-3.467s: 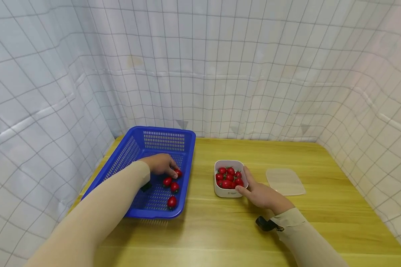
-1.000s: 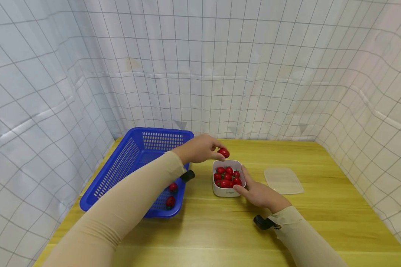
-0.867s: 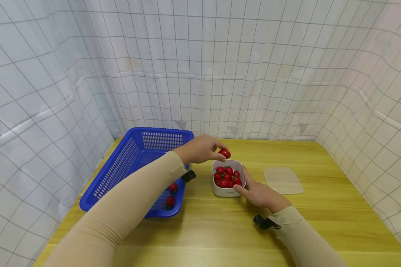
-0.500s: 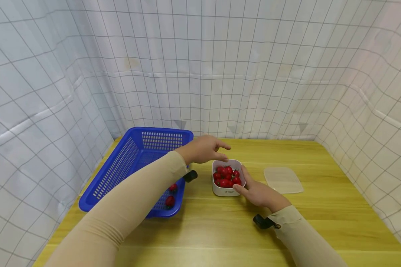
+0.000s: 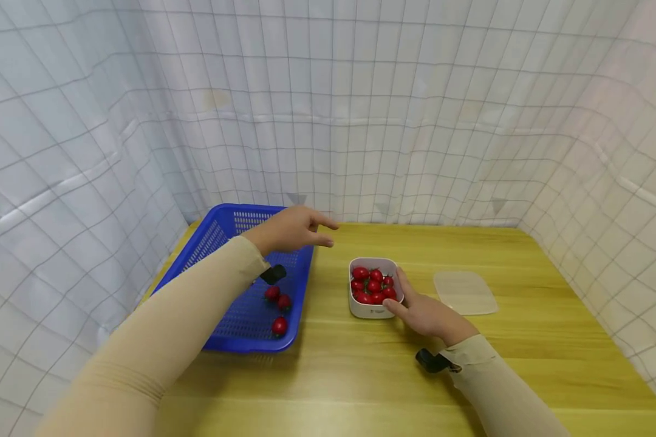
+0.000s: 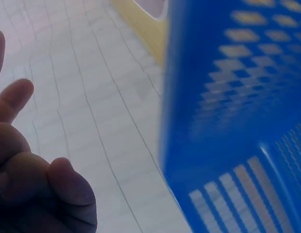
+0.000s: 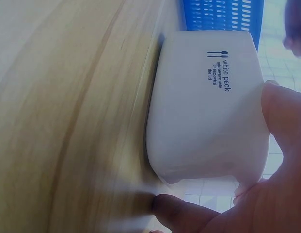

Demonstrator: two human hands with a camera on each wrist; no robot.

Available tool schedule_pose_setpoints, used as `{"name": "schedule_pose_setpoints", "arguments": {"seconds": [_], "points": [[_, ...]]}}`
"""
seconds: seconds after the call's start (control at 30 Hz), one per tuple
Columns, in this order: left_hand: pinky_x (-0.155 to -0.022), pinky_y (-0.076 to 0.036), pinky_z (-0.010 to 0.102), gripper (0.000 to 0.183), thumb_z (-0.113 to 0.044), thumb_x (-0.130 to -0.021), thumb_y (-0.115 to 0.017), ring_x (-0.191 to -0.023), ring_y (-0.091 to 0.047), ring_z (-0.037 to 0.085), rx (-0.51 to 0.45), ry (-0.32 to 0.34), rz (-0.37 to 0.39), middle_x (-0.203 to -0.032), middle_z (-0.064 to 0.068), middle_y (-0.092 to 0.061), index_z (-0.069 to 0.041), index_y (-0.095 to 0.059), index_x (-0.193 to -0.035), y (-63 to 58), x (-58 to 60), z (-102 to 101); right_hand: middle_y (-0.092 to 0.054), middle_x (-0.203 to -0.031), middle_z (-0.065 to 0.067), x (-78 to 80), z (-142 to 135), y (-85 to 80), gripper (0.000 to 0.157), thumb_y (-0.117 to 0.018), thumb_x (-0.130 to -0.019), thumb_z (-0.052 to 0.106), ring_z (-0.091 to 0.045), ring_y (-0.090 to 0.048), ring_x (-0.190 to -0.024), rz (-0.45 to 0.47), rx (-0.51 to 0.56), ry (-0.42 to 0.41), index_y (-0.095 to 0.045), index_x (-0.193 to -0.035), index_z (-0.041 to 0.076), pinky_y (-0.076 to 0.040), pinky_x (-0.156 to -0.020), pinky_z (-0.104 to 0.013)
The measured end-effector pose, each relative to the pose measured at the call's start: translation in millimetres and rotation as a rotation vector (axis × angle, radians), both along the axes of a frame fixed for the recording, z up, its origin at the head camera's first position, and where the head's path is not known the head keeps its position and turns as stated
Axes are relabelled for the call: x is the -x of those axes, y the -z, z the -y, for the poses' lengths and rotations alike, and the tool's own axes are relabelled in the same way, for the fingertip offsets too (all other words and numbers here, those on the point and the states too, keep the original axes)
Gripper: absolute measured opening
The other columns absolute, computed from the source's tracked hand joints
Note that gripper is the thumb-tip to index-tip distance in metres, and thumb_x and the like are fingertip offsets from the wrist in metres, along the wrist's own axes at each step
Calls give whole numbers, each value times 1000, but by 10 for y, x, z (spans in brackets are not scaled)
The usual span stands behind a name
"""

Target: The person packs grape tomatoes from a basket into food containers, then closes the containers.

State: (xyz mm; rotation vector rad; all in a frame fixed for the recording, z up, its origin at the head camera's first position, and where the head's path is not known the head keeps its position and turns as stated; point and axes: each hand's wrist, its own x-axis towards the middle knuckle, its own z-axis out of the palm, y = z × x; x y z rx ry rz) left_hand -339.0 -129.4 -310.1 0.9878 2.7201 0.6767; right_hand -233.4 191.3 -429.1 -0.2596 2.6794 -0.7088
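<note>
My left hand [image 5: 295, 229] is over the far right edge of the blue basket [image 5: 246, 346], thumb and index finger apart with nothing between them. In the left wrist view, the basket's slotted wall [image 6: 228, 204] stands beside the fingers. Three cherry tomatoes [image 5: 279, 326] show in the basket's right part; my forearm covers some of its floor. To the right, a white food container [image 5: 369, 311] on the table holds several cherry tomatoes [image 5: 374, 286]. My right hand [image 5: 429, 314] grips its right side, thumb at the front rim; printed text marks the container wall [image 7: 203, 116] in the right wrist view.
A flat translucent lid [image 5: 466, 292] lies on the wooden table [image 5: 350, 376], right of the container. White curtains [image 5: 388, 121] with grid lines enclose the back and sides. A black wrist camera [image 5: 273, 274] on the left arm hangs over the basket.
My left hand carried a cherry tomato from the basket to the container, let it go there and moved back left. The right hand stays on the container.
</note>
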Motion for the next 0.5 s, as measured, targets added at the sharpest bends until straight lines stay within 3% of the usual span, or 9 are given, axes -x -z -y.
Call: {"name": "schedule_pose_setpoints", "arguments": {"seconds": [0.17,0.33,0.4,0.5], "points": [[-76,-48,35,37,-41,-98,-74,-80,-56,17,64,-11,29,-104,0,-73,-24,-76,-131,114,43,443,-37,-165,-28,-3,-8,-19,100,-44,-105,65,-47,-54,-141,-1,3,-3,14,-168,14,-39,-120,-61],[-70,-45,32,39,-37,-96,-77,-75,-52,15,165,-4,141,-84,0,-65,-16,-77,-129,339,53,788,-40,-163,-29,-6,-10,-19,99,-44,-106,64,-46,-56,-139,-2,0,-10,14,-168,13,-41,-118,-60],[-75,-49,33,40,-36,-96,-78,-79,-56,15,200,-10,177,-89,0,-68,-14,-76,-129,428,48,883,-41,-163,-29,-3,-11,-12,99,-44,-107,63,-46,-57,-138,-5,1,-13,14,-168,13,-42,-118,-60],[-91,-55,41,41,-34,-95,-79,-96,-66,18,235,-21,231,-110,4,-76,-12,-76,-130,546,33,975,-41,-162,-30,5,-7,6,99,-44,-106,64,-47,-57,-138,-10,4,-17,14,-168,12,-42,-118,-60]]}}
